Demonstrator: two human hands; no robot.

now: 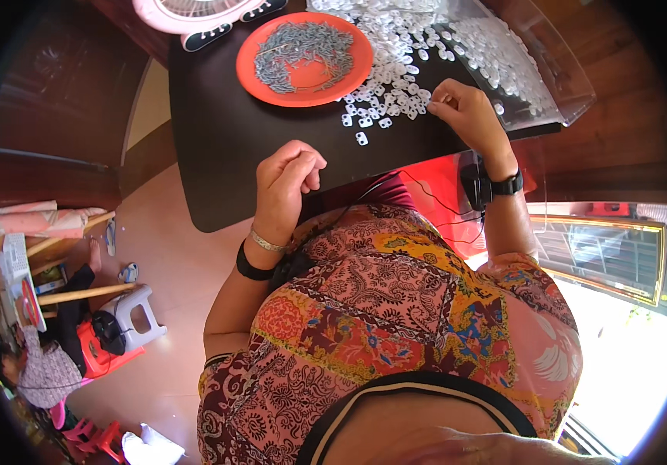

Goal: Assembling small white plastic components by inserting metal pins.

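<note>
My left hand (291, 178) is held above the near edge of the dark table (217, 163), fingers curled in. Whatever it may hold is hidden by the fingers. At the right, my right hand (465, 112) has thumb and fingers bent together beside a spread of small white plastic pieces with holes (399, 101). Its fingertips are at the edge of these pieces, and I cannot make out whether one is between them. Beyond my left hand sits an orange-red plate (252, 74) bearing many small grey metal screws or pins (302, 46).
A clear plastic tray (573, 93) with more white pieces stands at the table's right. A pink-and-white fan (201, 15) is at the far left. A dark cable (434, 200) hangs near my lap. At the lower left are a grey stool (138, 318) and another person (50, 368).
</note>
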